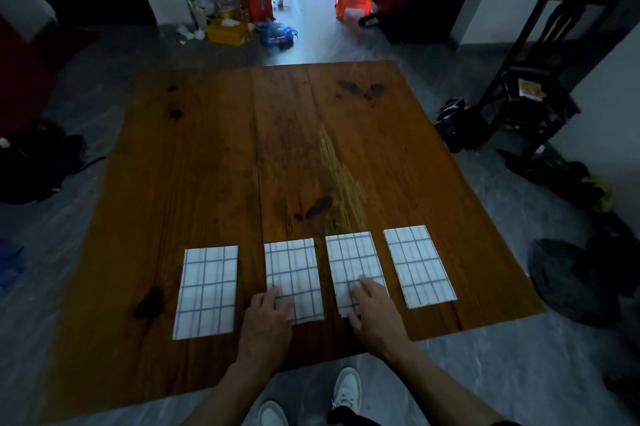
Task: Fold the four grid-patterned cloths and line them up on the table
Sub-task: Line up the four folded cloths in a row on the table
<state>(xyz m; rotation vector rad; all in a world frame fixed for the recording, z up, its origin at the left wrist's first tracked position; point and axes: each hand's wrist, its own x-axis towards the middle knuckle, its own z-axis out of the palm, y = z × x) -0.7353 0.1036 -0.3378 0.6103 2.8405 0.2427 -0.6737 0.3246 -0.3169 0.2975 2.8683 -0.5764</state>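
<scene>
Along the worktop's (311, 148) six-o'clock edge lay four folded grid cloths (207, 291); both hands' fingers (367, 287) rested flat, released, on the middle two. Dragging either could skew the row.

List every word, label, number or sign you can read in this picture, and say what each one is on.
No text can be read.
The four folded cloths carry only grid lines, no writing.
The table shows only wood grain and dark stains.
The red bag on the floor is too small and blurred to show any print.
The yellow box is also too blurred to read.
The card on the chair is too small to read.
</scene>
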